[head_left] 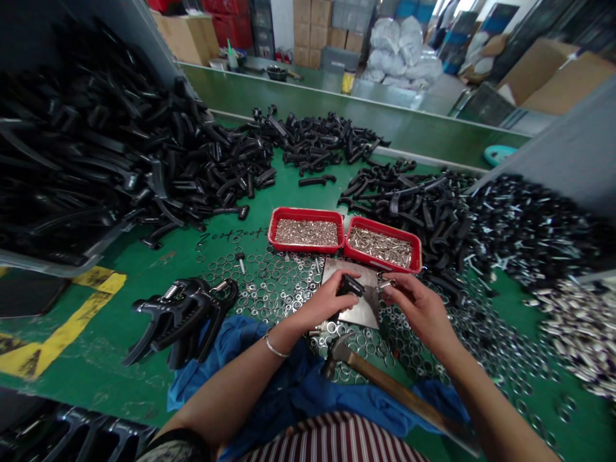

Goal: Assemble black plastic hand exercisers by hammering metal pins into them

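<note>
Over the small metal plate [363,316], my left hand [327,300] is closed around a black plastic handle part [353,285]. My right hand [421,307] pinches a small metal spring [386,283] just right of that part, with a narrow gap between the two. Below the plate lies a hammer [380,375] with a wooden handle, partly on a blue cloth [298,391]. Hand grip strengtheners [187,314] with springs fitted lie in a group left of my left forearm.
Two red trays [307,249] of small metal pins stand behind the plate. Loose metal rings [269,276] cover the green table. Black handles are heaped at the left [158,167], back and right. Silver parts [582,330] are piled far right. A conveyor belt [308,106] runs behind.
</note>
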The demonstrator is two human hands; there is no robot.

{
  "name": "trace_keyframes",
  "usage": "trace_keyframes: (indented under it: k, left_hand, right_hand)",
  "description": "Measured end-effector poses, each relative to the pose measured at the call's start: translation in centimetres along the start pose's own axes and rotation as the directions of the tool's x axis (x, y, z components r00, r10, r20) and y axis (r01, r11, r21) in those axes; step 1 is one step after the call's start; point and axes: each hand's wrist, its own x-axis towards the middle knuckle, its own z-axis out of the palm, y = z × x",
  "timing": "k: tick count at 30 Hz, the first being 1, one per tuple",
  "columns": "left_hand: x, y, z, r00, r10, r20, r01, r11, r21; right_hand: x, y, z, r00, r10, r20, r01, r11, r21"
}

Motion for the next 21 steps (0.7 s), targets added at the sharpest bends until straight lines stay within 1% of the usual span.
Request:
trace_keyframes:
  k: [1, 2, 3, 5, 8, 10, 12, 13, 14, 15, 16, 17, 19, 20, 21]
  left_hand:
    - [0.1, -0.2, -0.1, 1.0, -0.002, -0.006, 0.002, 1.0, -0.019]
    - [0.2, -0.4, 0.0, 1.0, 0.001, -0.027, -0.002, 1.0, -0.024]
    - [0.3, -0.6, 0.0, 0.999, 0.006, -0.053, -0.007, 1.0, -0.019]
    - [0.4, -1.2, 0.4, 0.995, 0.011, -0.098, -0.011, 1.0, 0.003]
    - [0.3, -1.7, 1.1, 0.989, 0.008, -0.147, -0.005, 1.0, 0.022]
    - [0.2, -1.9, 1.5, 0.986, 0.004, -0.168, -0.003, 1.0, 0.006]
    - [-0.1, -1.8, 1.9, 0.987, 0.007, -0.163, -0.015, 0.999, -0.047]
    - [-0.2, -1.7, 2.0, 0.99, 0.007, -0.144, -0.018, 0.997, -0.076]
    - [-0.5, -1.4, 2.0, 0.995, 0.002, -0.101, -0.011, 0.996, -0.093]
    - [-0.7, -1.0, 2.0, 1.0, -0.008, -0.029, 0.005, 0.995, -0.095]
    - [-1.0, -0.5, 2.0, 0.998, -0.024, 0.062, 0.029, 0.996, -0.083]
    - [-1.3, 0.1, 1.9, 0.986, -0.048, 0.161, 0.059, 0.996, -0.067]
    - [-1.7, 1.0, 1.8, 0.939, -0.091, 0.333, 0.123, 0.989, -0.077]
    - [-1.8, 1.3, 1.8, 0.922, -0.101, 0.374, 0.153, 0.982, -0.112]
    - [-1.8, 1.2, 1.9, 0.918, -0.106, 0.382, 0.178, 0.971, -0.158]
  right_hand:
    - [-0.1, -0.1, -0.2, 1.0, -0.018, -0.016, 0.017, 0.998, -0.055]
    - [-0.3, -0.1, -0.2, 0.999, -0.026, -0.024, 0.024, 0.997, -0.072]
    - [-0.5, -0.1, 0.0, 0.999, -0.023, -0.027, 0.022, 0.999, -0.049]
    - [-0.9, -0.2, 0.8, 0.999, -0.007, -0.04, 0.01, 0.997, 0.077]
    - [-1.5, -0.7, 2.7, 0.996, 0.031, -0.078, -0.009, 0.964, 0.265]
    - [-1.7, -1.2, 3.9, 0.992, 0.05, -0.114, -0.014, 0.954, 0.299]
    - [-2.0, -1.5, 4.8, 0.985, 0.044, -0.169, 0.001, 0.966, 0.26]
    - [-2.0, -1.5, 4.9, 0.98, 0.029, -0.196, 0.016, 0.975, 0.223]
    - [-2.0, -1.4, 4.9, 0.977, 0.012, -0.212, 0.028, 0.983, 0.183]
    - [-2.0, -1.3, 4.6, 0.977, -0.006, -0.211, 0.038, 0.988, 0.148]
    - [-1.8, -1.1, 4.2, 0.982, -0.017, -0.187, 0.042, 0.991, 0.128]
    - [-1.6, -0.8, 3.7, 0.989, -0.023, -0.144, 0.041, 0.991, 0.126]
    - [-0.9, -0.4, 2.4, 1.0, -0.019, -0.01, 0.02, 0.99, 0.138]
    - [-0.3, -0.3, 1.8, 0.997, -0.014, 0.07, 0.005, 0.992, 0.127]
    - [0.3, -0.5, 1.3, 0.991, -0.02, 0.133, 0.008, 0.996, 0.092]
